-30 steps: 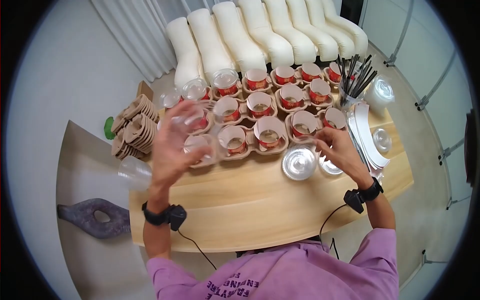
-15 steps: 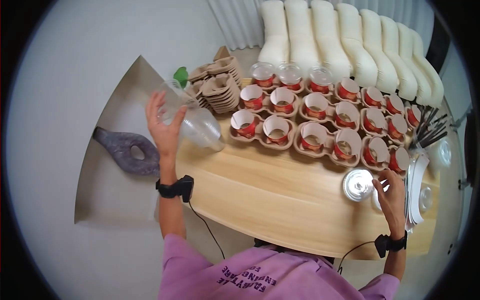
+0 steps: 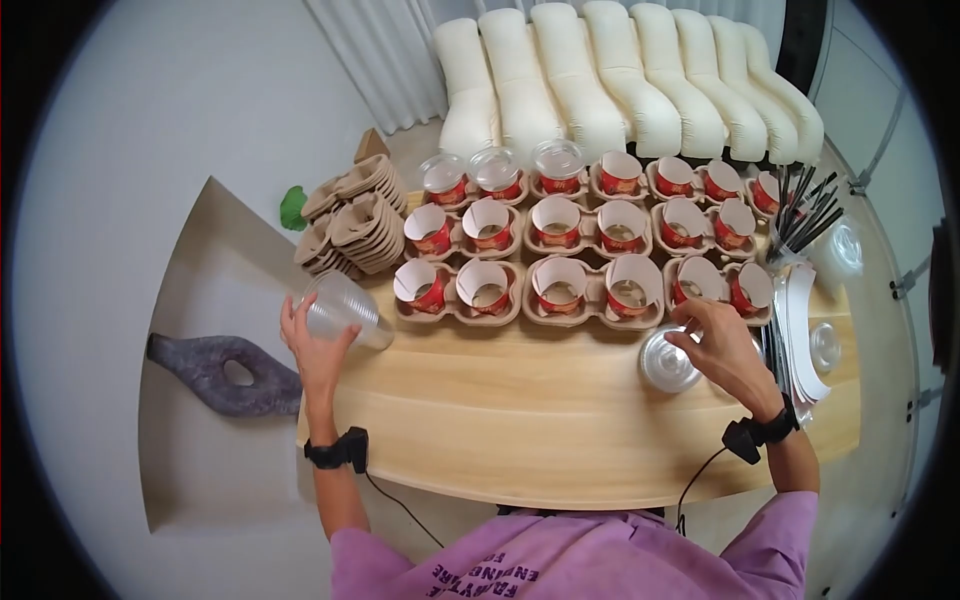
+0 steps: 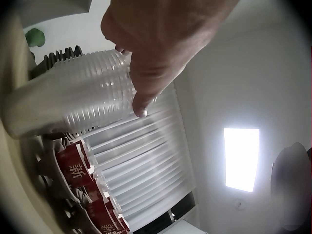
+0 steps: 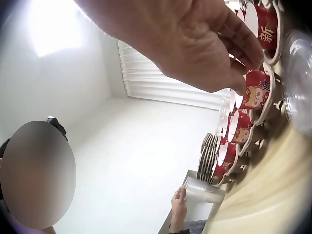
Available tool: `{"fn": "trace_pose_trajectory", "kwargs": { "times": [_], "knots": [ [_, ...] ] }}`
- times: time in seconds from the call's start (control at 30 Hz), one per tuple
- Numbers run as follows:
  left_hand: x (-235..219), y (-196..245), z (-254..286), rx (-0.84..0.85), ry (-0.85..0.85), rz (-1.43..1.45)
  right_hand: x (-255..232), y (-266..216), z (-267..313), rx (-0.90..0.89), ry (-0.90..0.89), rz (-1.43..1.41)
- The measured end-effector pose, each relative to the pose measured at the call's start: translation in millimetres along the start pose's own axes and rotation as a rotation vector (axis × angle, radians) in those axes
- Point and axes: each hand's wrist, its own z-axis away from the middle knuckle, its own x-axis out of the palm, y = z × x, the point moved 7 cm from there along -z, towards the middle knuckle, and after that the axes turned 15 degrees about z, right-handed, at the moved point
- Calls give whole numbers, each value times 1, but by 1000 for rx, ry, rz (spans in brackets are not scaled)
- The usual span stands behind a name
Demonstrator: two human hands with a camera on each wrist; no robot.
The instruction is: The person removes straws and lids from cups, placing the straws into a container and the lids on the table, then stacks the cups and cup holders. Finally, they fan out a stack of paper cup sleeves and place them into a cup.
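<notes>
At the table's left end a stack of clear plastic cups (image 3: 352, 312) stands with its rims up. My left hand (image 3: 318, 350) grips the rims, fingers on one side and thumb on the other. The left wrist view shows the thumb (image 4: 140, 105) at the top rims; the fingers are mostly hidden behind the hand. My right hand (image 3: 722, 345) hovers over clear domed lids (image 3: 665, 362), with its fingers loosely bent and nothing seen between them. Behind the lids, red paper cups (image 3: 630, 290) with white paper collars sit in rows of cardboard carriers (image 3: 545, 315).
Stacked spare carriers (image 3: 368, 235) stand at the back left. Three red cups at the back wear clear lids (image 3: 557, 158). On the right are black straws (image 3: 805, 210), white curved paper sleeves (image 3: 797, 330) and bagged lids (image 3: 838, 250). A cream sofa (image 3: 590, 90) stands behind the table.
My left hand moved from over the left carriers to the cup stack, and the clear cup it carried is now at the stack's top. The right hand stayed near the lids. The head view swung left, then partly back.
</notes>
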Motion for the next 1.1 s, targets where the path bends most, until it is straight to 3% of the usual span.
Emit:
{"fn": "trace_pose_trajectory", "kwargs": {
  "times": [0.1, 0.17, 0.23, 0.3, 0.37, 0.43, 0.5, 0.53, 0.63, 0.7, 0.8, 0.87, 1.0, 1.1],
  "knots": [
    [3, 44, -9, 64, -15, -43, -4, 5, -20, -28, 13, -93],
    [9, 81, -15, 128, -10, -7, -16, -10, -43, -186, 93, -24],
    [40, 130, -37, 317, -212, 266, -22, -28, -73, -252, 70, -10],
    [77, 175, -56, 415, -370, 322, -18, -38, -111, -361, 116, 49],
    [127, 196, -78, 462, -547, 395, -5, -40, -152, -440, 185, 104],
    [182, 211, -97, 561, -676, 373, 17, -40, -192, -501, 87, 257],
    [235, 218, -110, 545, -876, 244, 32, -36, -222, -582, 211, 266],
    [263, 217, -119, 566, -936, 220, 34, -41, -227, -585, 139, 419],
    [328, 213, -132, 515, -1107, 80, 52, -36, -242, -606, 111, 366],
    [357, 208, -136, 477, -1135, -39, 59, -39, -243, -609, -5, 461],
    [378, 205, -136, 404, -1211, -55, 51, -49, -237, -653, -27, 382],
    [387, 204, -134, 415, -1217, -87, 71, -37, -246, -597, -159, 491],
    [394, 203, -128, 393, -1257, -151, 86, -28, -257, -650, -136, 504],
    [412, 199, -123, 488, -1252, -181, 93, -22, -261, -624, -142, 499]
  ]
}}
